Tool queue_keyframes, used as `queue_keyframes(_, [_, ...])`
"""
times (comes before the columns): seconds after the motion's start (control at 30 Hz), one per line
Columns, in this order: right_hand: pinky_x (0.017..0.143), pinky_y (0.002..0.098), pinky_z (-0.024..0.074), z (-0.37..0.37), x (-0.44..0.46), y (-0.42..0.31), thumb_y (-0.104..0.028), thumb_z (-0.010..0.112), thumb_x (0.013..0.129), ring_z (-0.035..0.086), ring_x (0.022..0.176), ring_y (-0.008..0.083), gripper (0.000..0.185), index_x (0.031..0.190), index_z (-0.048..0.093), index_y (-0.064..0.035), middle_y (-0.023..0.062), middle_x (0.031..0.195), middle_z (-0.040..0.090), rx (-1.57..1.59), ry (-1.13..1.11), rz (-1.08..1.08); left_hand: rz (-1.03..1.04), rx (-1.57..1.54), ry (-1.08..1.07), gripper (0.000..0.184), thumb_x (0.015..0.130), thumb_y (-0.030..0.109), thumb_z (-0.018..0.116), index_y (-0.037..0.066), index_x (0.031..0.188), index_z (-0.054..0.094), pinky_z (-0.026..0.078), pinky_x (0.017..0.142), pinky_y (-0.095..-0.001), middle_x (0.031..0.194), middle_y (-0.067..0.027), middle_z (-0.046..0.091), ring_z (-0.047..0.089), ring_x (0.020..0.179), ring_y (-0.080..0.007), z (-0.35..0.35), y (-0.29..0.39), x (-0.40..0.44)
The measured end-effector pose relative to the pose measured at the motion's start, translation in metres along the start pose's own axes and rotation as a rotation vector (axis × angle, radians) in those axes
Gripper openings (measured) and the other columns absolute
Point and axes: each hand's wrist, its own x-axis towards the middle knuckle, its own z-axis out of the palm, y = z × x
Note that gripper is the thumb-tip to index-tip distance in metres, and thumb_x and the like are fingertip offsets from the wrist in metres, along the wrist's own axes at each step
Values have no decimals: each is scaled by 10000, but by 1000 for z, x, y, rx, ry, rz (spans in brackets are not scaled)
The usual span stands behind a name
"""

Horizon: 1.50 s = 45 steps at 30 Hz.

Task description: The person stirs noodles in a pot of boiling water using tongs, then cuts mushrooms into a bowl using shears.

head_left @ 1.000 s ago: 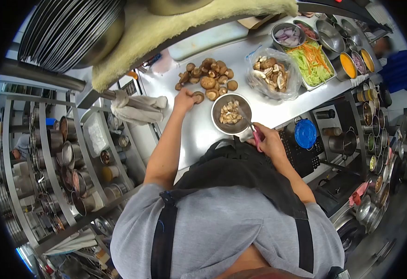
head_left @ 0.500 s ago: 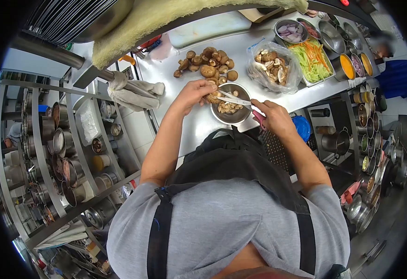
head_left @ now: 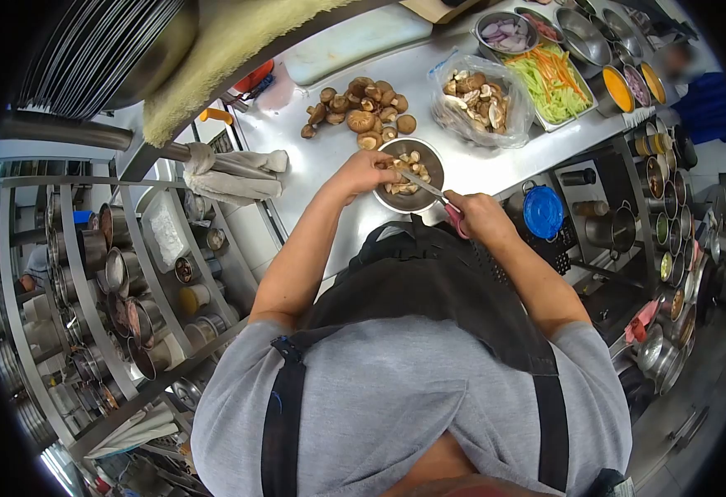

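My right hand [head_left: 477, 215] grips scissors [head_left: 426, 186] by their pink-red handle, the blades pointing left over a steel bowl [head_left: 437, 157]. Cut mushroom pieces [head_left: 403, 187] lie in this bowl. My left hand [head_left: 365, 174] reaches over the bowl's left side, fingers pinched together close to the blade tips. What sits between those fingers is hard to make out. Just beyond the bowl, a pile of whole brown mushrooms [head_left: 361, 121] rests on the steel table.
A clear plastic bag [head_left: 519, 124] of mushrooms stands right of the pile. Beyond it are a tray of shredded vegetables [head_left: 554, 87], a bowl of sliced onion [head_left: 505, 33] and several other bowls. A white cutting board [head_left: 359, 45] lies at the back. A person in blue [head_left: 715, 108] is at right.
My left hand has lowered to the bowl, and the mushroom it held no longer shows there. The scissors have tilted more steeply, their tips now among the pieces.
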Motion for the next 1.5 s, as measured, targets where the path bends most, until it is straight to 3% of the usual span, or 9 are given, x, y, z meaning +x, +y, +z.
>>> queue_keyframes(0.2, [601,487,479,7,-6,7,-104,617,782,606,644,410,207,985,658,-90,226,668,605,122,-13,11,-113,-98,-130,264,773,134,678,-33,977,658,361,542,-212,729,-7,595,495,629,-67,0,-3,5])
queue_keyframes(0.3, [586,484,463,9,-7,11,-102,625,788,604,637,408,173,958,652,-84,224,668,598,124,-29,-8,-119,-101,-115,264,788,152,667,-32,978,655,366,540,-213,719,0,589,492,622,-68,2,-4,6])
queue_keyframes(0.4, [587,465,460,9,-8,5,-149,692,779,605,645,399,241,1001,642,-69,224,683,597,238,58,-33,-10,-215,-54,254,800,161,663,-24,974,654,365,551,-205,731,2,588,488,631,-69,5,1,-1])
queue_keyframes(0.47, [628,414,493,5,-10,-6,-235,802,691,625,687,365,462,1078,626,-54,205,768,626,387,36,56,4,-277,-55,247,805,162,660,-21,972,653,367,562,-201,747,0,593,489,642,-69,0,2,-4])
queue_keyframes(0.57, [651,397,499,7,-11,-5,-250,821,663,625,690,352,553,1134,612,-49,199,793,633,413,51,84,36,-333,-86,233,816,165,653,-15,963,652,370,580,-199,770,-2,600,490,658,-70,-5,4,-10])
queue_keyframes(0.7, [625,420,482,15,-9,-4,-239,788,706,618,703,389,514,1140,601,-37,226,771,620,368,156,-56,74,-259,-179,201,829,169,639,-6,929,650,371,587,-203,767,4,595,486,661,-70,-8,6,-14])
queue_keyframes(0.9, [623,418,482,14,-5,-14,-247,796,701,615,701,395,506,1121,614,-32,233,755,614,404,51,62,3,-341,-161,164,836,165,635,4,863,650,378,566,-200,750,3,594,497,656,-66,-3,-13,0])
queue_keyframes(1.17, [590,428,471,14,-8,6,-246,800,695,578,654,418,349,914,622,-42,214,679,592,352,-21,10,-114,-323,-154,149,840,168,632,23,803,638,382,539,-201,731,-8,596,513,627,-72,2,-12,3])
queue_keyframes(1.5, [636,412,477,-4,-9,-14,-258,821,665,597,685,387,420,965,628,-36,205,730,614,406,-27,93,-24,-309,-144,141,836,135,600,3,874,633,393,597,-208,765,-10,592,505,670,-75,9,-13,-1])
